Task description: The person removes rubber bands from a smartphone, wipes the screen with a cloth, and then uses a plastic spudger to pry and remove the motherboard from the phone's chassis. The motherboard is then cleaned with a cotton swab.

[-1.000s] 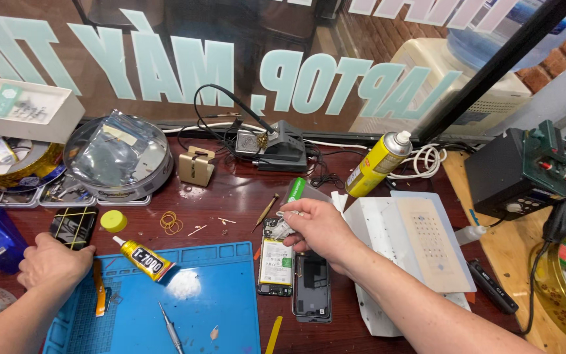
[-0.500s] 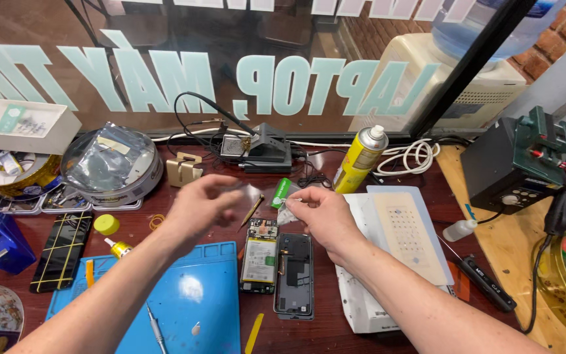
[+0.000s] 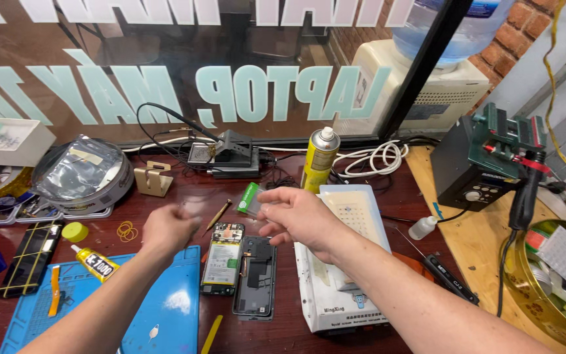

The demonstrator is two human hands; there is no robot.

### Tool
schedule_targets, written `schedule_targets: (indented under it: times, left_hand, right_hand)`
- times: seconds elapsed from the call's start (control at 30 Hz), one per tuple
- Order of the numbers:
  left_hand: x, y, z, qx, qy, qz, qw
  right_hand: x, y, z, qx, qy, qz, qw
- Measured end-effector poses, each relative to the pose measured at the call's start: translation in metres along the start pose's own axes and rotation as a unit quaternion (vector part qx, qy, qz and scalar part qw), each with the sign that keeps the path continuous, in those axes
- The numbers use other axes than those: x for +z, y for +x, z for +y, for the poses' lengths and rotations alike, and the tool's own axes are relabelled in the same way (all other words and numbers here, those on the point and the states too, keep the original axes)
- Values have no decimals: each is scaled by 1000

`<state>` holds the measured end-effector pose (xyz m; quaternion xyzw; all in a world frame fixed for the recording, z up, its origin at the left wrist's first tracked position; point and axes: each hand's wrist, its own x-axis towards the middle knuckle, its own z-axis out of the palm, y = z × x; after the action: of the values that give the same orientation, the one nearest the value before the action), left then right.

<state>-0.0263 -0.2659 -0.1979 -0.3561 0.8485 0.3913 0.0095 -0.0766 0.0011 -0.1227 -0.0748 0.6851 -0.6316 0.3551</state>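
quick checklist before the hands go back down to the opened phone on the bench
1. Opened phone lies flat with its battery facing up: ok.
2. Dark back cover lies right beside it on the wood, nothing on top: ok.
3. Right hand has a grip on a small clear piece: ok; what the piece is: cannot tell.
4. Left hand is blurred; whether it holds anything: cannot tell.
5. Glue tube lies off to the side on the blue mat, away from the phone: ok.
6. Yellow pry tool lies near the bench's front edge, within reach: ok.
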Motion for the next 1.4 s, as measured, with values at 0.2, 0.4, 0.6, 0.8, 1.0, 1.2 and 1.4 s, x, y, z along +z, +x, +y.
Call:
schedule_targets:
  times: [0.2, 0.4, 0.6, 0.8, 1.0, 1.2, 1.4]
  left_hand:
    - [40, -9, -72, -45, 131, 81, 987]
    - [46, -2, -62, 6, 120, 85, 989]
    - [66, 6, -46, -10, 172, -80, 982]
    - [82, -8, -23, -89, 254, -85, 959]
    - [89, 14, -34, -100, 156, -89, 979]
    - [82, 27, -39, -142, -129, -96, 977]
    - [36, 16, -8, -142, -233, -146, 951]
  right_hand:
    - [-37, -9, 20, 25, -15, 28, 999]
    - [-35, 1, 24, 36, -4, 32, 999]
    - [-31, -1, 23, 49, 2, 50, 998]
    - [-35, -5, 27, 69, 8, 81, 994]
    - [-34, -3, 34, 68, 30, 91, 993]
    - [-35, -2, 36, 67, 28, 94, 993]
    - [-34, -2, 35, 55, 25, 88, 994]
